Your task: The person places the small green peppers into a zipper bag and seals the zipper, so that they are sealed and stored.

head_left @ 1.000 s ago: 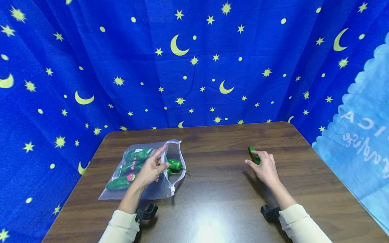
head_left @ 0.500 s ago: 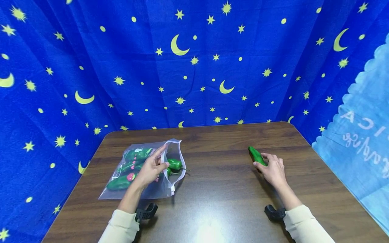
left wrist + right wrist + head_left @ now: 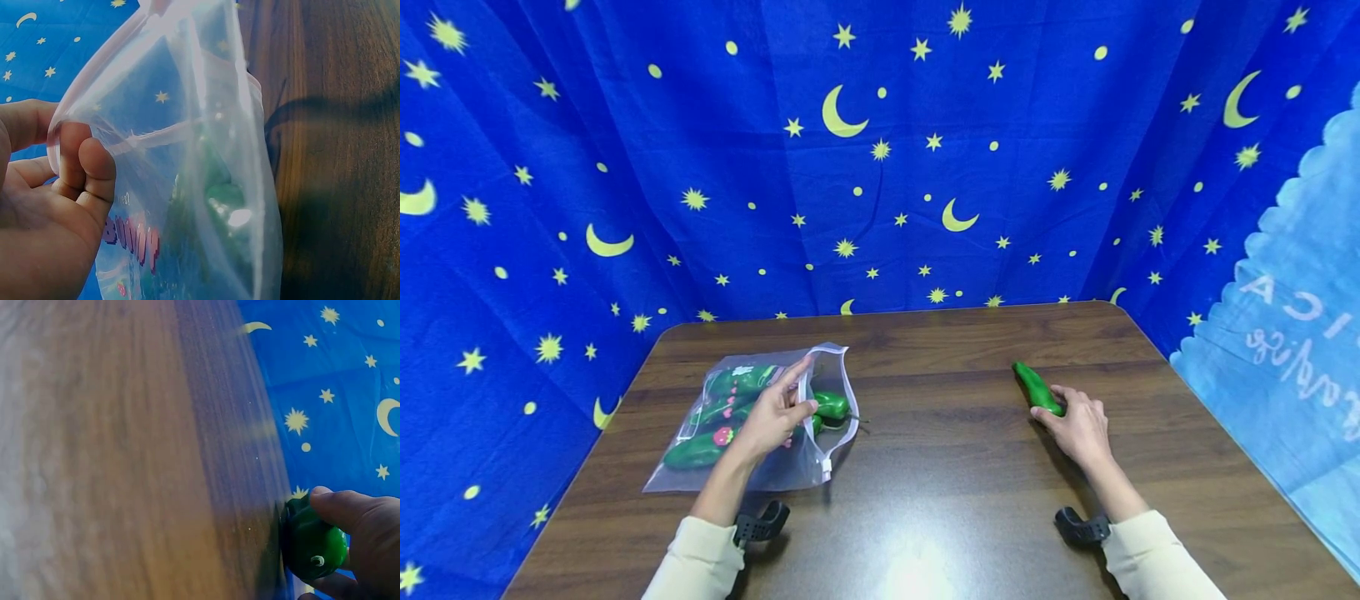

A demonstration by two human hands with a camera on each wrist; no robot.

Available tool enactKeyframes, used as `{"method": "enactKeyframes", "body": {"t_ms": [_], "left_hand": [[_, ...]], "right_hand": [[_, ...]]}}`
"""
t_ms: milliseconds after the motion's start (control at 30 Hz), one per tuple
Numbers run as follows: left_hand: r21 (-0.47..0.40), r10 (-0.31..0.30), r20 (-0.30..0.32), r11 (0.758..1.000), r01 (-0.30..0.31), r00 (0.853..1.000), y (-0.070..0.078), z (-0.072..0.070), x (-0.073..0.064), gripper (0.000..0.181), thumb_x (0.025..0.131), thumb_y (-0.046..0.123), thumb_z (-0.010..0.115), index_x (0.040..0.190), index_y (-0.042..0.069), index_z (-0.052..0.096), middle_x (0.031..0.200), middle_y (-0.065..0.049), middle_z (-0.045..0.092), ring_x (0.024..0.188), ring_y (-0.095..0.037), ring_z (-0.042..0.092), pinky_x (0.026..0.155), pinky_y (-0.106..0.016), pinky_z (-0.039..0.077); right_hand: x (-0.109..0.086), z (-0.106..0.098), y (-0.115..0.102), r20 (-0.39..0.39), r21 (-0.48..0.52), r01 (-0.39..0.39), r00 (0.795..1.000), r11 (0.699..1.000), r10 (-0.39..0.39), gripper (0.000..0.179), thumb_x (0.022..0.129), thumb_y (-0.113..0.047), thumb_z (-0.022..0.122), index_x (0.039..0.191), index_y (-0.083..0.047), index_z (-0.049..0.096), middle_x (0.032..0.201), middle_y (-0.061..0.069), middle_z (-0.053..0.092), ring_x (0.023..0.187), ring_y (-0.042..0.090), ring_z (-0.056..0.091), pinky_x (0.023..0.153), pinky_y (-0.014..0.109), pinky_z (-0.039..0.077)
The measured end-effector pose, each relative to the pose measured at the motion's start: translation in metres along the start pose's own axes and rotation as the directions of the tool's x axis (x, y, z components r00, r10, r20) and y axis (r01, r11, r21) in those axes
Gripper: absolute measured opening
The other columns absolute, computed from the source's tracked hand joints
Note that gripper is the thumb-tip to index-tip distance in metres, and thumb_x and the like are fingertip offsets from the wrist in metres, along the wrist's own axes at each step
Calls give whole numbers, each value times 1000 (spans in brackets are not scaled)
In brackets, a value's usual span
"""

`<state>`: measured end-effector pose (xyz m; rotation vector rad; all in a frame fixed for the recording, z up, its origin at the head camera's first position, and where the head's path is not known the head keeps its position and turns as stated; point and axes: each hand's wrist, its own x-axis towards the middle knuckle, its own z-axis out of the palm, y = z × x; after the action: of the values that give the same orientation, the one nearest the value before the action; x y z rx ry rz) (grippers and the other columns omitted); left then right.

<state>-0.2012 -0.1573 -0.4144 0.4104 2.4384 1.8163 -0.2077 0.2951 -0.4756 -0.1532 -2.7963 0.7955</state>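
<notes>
A clear zip bag (image 3: 748, 479) with pink prints lies at the left, its mouth spread toward the right. Several green vegetables lie inside, among them a glossy green pepper (image 3: 831, 406) at the mouth, its stem poking out. My left hand (image 3: 772, 421) pinches the bag's rim; in the left wrist view the thumb and fingers (image 3: 97, 159) close over the plastic edge. On the right, my right hand (image 3: 1078, 425) grips the near end of a long green pepper (image 3: 1034, 385) resting on the table. In the right wrist view, thumb and fingers hold the pepper (image 3: 312, 544) from both sides.
Both hands work over a brown wooden table (image 3: 925, 467). A blue curtain with moons and stars (image 3: 895, 167) hangs behind it and at the sides. A light blue cloth (image 3: 1292, 333) hangs at the right. The bag's white slider (image 3: 827, 472) sits at its near corner.
My right hand has shifted right and toward me along the pepper to its near end, uncovering more of it. The left hand and the bag have stayed in place.
</notes>
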Motion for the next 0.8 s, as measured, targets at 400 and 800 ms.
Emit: {"method": "enactKeyframes", "body": {"t_ms": [400, 800], "left_hand": [[-4, -11, -7, 1000, 11, 1000, 2, 0, -1, 70, 90, 3, 57, 151, 17, 24, 67, -1, 43, 42, -5, 36, 31, -28, 36], [2, -9, -6, 1000, 9, 1000, 2, -1, 0, 70, 90, 3, 57, 150, 16, 25, 67, 0, 41, 43, -4, 35, 32, -22, 34]], "right_hand": [[-1, 1, 1, -17, -8, 1, 1000, 1000, -2, 53, 85, -33, 66, 123, 2, 58, 118, 30, 60, 102, 46, 51, 83, 57, 38], [-7, 2, -26, 66, 111, 50, 996, 993, -58, 52, 88, -38, 64, 126, -3, 59, 121, 26, 59, 104, 37, 50, 79, 46, 43]]}}
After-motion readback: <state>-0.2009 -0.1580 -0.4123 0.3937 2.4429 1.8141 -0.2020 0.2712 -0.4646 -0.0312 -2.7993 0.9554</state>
